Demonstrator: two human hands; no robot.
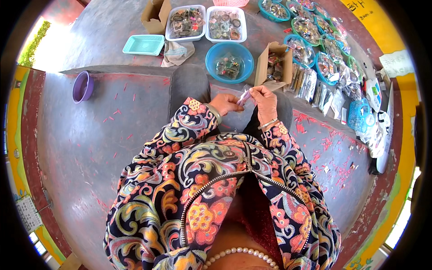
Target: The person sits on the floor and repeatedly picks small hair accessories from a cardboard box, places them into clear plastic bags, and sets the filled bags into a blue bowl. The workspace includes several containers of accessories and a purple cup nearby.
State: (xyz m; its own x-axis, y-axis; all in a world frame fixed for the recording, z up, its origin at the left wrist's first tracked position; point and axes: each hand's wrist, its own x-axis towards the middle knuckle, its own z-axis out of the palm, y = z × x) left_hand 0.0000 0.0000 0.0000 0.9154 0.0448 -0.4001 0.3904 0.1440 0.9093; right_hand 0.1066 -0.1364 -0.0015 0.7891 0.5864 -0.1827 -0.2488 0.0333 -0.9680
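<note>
My left hand [224,104] and my right hand [265,101] meet above my lap. Between them is a small pale pink-purple strip-like item [244,97], pinched by the fingers of both hands. Its exact kind is too small to make out. Just beyond my hands stands a blue basin [210,62] with small clear-bagged pieces in it. To its right, an open cardboard box [287,71] holds dark small items, close to my right hand.
White trays of small accessories [203,22] and a turquoise basket [126,48] stand farther off, beside a grey cloth [178,53]. Several filled basins [293,63] and plastic-bagged bundles [308,85] line the right. A purple bucket [75,87] stands left. Red scraps litter the floor.
</note>
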